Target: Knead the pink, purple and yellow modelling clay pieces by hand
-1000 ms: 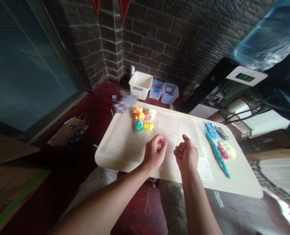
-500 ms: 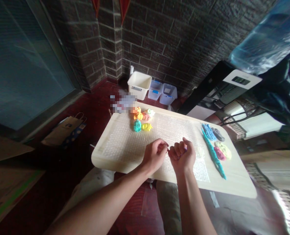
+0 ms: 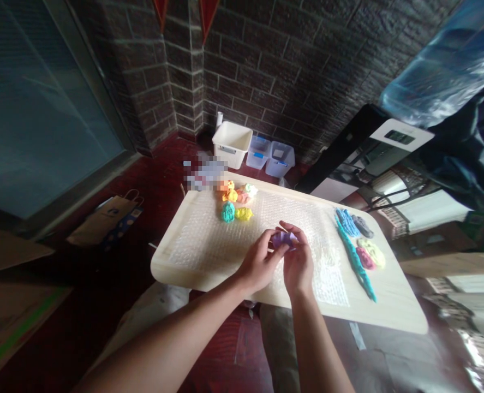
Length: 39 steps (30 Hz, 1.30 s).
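Purple lump (image 3: 281, 238) held between left hand (image 3: 260, 261) and right hand (image 3: 299, 263)

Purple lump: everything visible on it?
The purple lump is small and looks like soft clay, with no separate parts discernible. It is held between the left hand and right hand, touched by both, over the bubble wrap. Fingers hide some of it, so its full shape can't be told.

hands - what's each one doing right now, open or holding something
Left hand: closed, holding the purple lump together with the right.
Right hand: closed, holding the same purple lump.
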Tool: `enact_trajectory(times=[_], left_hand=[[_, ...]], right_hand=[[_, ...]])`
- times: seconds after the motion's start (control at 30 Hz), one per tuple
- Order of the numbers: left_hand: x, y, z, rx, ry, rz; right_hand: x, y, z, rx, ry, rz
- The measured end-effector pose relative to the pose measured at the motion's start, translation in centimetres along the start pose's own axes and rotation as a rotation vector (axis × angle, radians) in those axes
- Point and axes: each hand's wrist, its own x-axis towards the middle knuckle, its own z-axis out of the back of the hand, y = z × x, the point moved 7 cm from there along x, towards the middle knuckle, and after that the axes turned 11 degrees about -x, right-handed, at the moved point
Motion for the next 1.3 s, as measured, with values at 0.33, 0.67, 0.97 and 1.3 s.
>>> enact_trajectory(times=[0.33, 0.67, 0.97, 1.3], left_hand=[[-0.3, -2.0, -0.1, 0.432, 0.122, -0.29], [-0.7, -2.3, -0.6, 0.341, 0.149, -0.141], [-0.8, -0.6, 1.1, 0.155, -0.341, -0.077], [0.0, -2.0, 2.2, 0.316, -0.332, -0.105]], right_hand=[[0.2, 1.0, 1.9, -0.633, -0.02, 0.057], [-0.3, 2.3, 1.6, -0.857, -0.194, 0.218], [-1.9, 4.0, -2.0, -1.051, -0.17, 0.532], [-1.2, 0.2, -1.5, -0.399, -0.07, -0.092]])
